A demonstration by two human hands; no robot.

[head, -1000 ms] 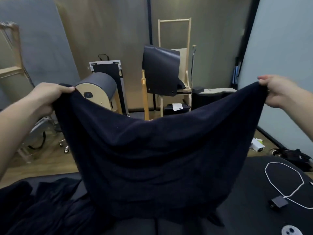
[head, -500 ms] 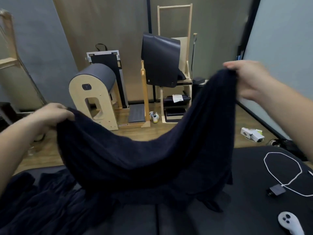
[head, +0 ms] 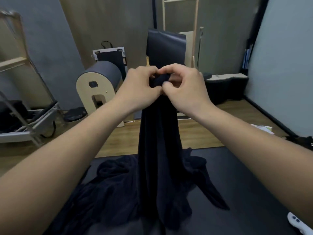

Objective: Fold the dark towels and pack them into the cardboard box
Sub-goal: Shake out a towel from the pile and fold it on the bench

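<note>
A dark towel [head: 159, 150] hangs doubled lengthwise in front of me, its lower end trailing onto the black table [head: 245, 184]. My left hand [head: 140, 87] and my right hand [head: 184, 85] meet at chest height, and both pinch the towel's top corners together. More dark towels [head: 105, 192] lie crumpled in a heap on the table to the left, under the hanging one. No cardboard box is in view.
A white controller [head: 298, 223] lies at the table's right front corner. Beyond the table's far edge is wooden floor with a barrel-shaped exercise frame [head: 100, 85], a wooden rack holding a dark mat [head: 166, 48], and a metal frame [head: 25, 116] at the left.
My hands, held wide apart with the towel spread between them, have come together at the centre, folding the towel in half so that it hangs narrow.
</note>
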